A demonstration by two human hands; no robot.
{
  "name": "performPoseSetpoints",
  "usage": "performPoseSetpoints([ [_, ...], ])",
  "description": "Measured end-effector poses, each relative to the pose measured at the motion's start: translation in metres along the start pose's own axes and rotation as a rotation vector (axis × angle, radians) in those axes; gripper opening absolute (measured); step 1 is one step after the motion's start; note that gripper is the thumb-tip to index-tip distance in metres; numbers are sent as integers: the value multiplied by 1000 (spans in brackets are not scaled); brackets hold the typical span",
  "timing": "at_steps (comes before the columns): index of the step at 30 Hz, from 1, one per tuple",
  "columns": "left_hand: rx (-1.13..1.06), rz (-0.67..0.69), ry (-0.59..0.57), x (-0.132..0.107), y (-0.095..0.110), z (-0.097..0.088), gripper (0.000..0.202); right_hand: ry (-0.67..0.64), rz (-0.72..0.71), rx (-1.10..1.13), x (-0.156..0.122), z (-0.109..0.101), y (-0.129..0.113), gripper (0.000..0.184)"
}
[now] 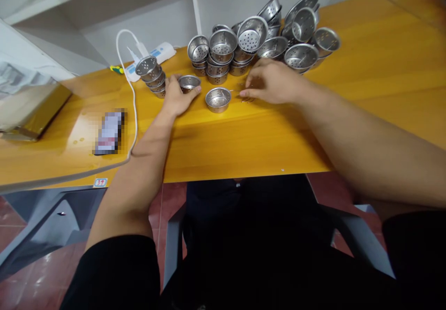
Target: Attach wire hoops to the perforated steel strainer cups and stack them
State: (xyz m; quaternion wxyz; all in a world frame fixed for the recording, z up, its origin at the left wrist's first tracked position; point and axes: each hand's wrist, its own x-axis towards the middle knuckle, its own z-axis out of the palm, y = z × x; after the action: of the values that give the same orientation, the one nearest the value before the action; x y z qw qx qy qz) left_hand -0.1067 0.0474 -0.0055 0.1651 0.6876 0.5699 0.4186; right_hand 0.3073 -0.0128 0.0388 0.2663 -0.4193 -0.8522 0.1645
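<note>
My left hand (177,97) is curled around a small perforated steel cup (189,82) that stands on the yellow table (244,133). Another steel cup (218,99) sits alone just to its right, between my hands. My right hand (270,81) rests on the table to the right of that cup, fingers pinched together over thin wire pieces (243,97) that are hard to make out. Behind both hands lies a pile of several steel cups (258,41), some stacked, some tipped. A short stack of cups (152,74) stands left of my left hand.
A white power strip (153,55) with its cable (134,115) runs along the table's left part. A phone (109,132) lies near the front left edge. A gold-coloured box (35,110) sits at far left. A white post (195,3) rises behind the pile.
</note>
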Motion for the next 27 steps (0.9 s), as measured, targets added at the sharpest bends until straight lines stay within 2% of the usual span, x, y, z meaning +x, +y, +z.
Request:
performPoseSetpoints([
  [2,15,-11,5,-2,4,-5,78,-36,26,-44,0,-2,-1,79],
  [8,31,-53,-108,-6,6,-12,73,-151,88,-113,-6,-10,-19,33],
  [11,-13,2,-119,-3,6,-15,85,-190,107,-127,-6,-12,-24,23],
  [14,-4,145,-132,-6,23,-26,99,-190,136,-144,-6,-13,-25,24],
  [18,44,404,-280,-25,66,-35,104,-89,97,-162,-7,-17,-37,31],
  [22,132,458,-405,-44,93,-18,115,-5,-52,-56,-11,-18,-57,42],
  [27,101,473,-420,-54,100,3,101,-115,-193,32,-12,-3,-68,49],
])
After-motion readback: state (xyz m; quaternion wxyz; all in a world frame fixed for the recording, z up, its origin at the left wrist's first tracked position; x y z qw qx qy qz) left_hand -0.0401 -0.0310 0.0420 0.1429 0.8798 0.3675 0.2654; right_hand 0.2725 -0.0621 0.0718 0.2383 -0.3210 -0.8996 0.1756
